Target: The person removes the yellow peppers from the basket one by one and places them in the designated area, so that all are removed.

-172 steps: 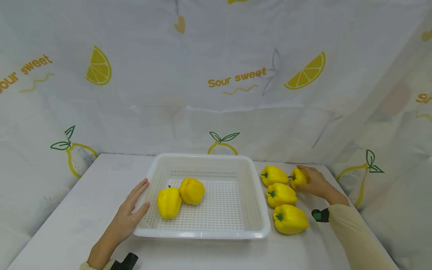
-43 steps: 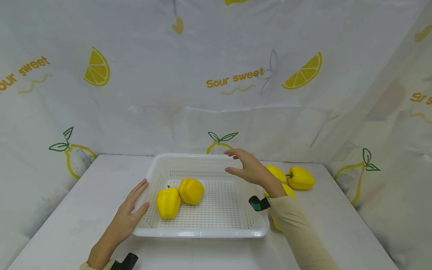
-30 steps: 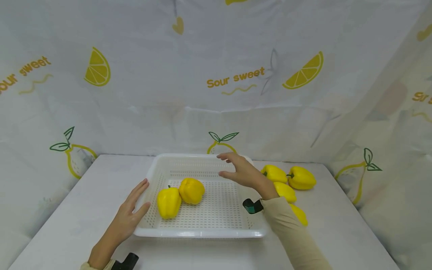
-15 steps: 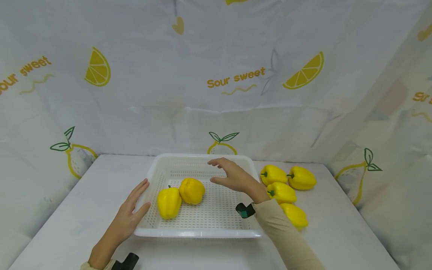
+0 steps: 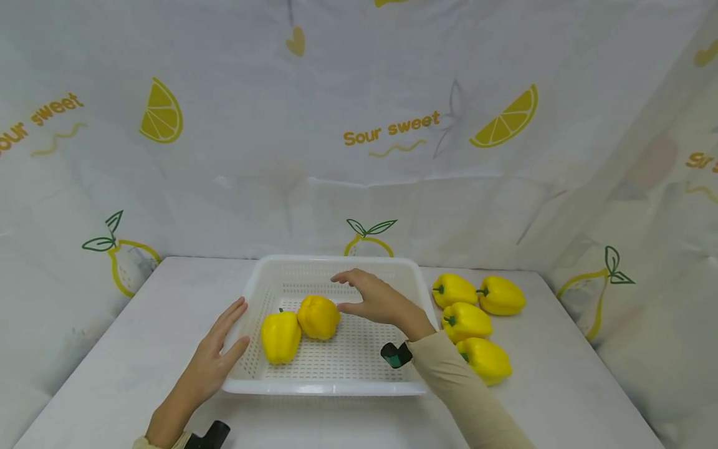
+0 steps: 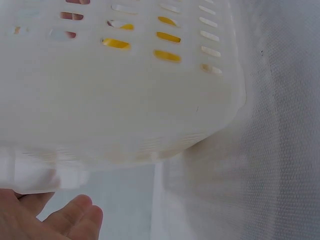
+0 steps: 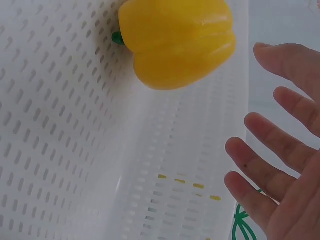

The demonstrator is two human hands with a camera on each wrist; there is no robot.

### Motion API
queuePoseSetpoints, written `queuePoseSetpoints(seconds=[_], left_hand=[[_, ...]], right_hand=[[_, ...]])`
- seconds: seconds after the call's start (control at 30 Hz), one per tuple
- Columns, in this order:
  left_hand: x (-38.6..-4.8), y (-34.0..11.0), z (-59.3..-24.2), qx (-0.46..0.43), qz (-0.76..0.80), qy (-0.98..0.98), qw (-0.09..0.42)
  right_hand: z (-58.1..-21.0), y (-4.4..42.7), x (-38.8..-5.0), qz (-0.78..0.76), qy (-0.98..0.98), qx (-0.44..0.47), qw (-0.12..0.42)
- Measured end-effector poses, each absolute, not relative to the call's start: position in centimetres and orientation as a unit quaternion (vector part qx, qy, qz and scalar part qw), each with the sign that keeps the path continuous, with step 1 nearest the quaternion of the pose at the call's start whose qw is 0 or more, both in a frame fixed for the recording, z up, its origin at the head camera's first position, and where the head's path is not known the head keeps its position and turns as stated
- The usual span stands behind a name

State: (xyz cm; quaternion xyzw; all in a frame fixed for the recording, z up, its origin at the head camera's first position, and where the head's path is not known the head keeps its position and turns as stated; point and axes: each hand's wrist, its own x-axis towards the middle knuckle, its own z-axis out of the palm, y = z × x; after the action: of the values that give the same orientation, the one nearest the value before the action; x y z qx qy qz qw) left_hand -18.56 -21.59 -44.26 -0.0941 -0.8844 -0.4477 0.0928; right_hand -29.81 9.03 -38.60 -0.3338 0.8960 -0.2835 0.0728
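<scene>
Two yellow bell peppers lie side by side in a white perforated basket (image 5: 333, 390), the left pepper (image 5: 280, 337) with its stem up and the right pepper (image 5: 318, 317) against it. My right hand (image 5: 377, 299), fingers spread and nothing in them, hovers over the basket just right of the second pepper. In the right wrist view that hand (image 7: 285, 150) is apart from a yellow pepper (image 7: 177, 42). My left hand (image 5: 210, 358) rests with extended fingers at the basket's left rim; in the left wrist view its fingers (image 6: 75, 220) show beside the basket's edge (image 6: 30, 182).
Several yellow peppers lie on the white table (image 5: 112, 349) right of the basket: one at the back (image 5: 455, 290), one farther right (image 5: 502, 295), one in the middle (image 5: 467, 320) and one in front (image 5: 487, 362). A printed white cloth (image 5: 252, 156) hangs behind.
My right hand has moved from the peppers on the right, leftward over the basket, letting go of the far-right pepper it touched earlier. My left hand and the two peppers in the basket stay put.
</scene>
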Motion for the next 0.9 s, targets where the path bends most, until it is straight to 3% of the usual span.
queuePoseSetpoints(seconds=[0.9], left_hand=[[-18.5,-21.6,-44.2,-0.089,-0.448,-0.885,0.093]], right_hand=[[-40.2,6.6,-29.5,-0.197,0.913,-0.328,0.143]])
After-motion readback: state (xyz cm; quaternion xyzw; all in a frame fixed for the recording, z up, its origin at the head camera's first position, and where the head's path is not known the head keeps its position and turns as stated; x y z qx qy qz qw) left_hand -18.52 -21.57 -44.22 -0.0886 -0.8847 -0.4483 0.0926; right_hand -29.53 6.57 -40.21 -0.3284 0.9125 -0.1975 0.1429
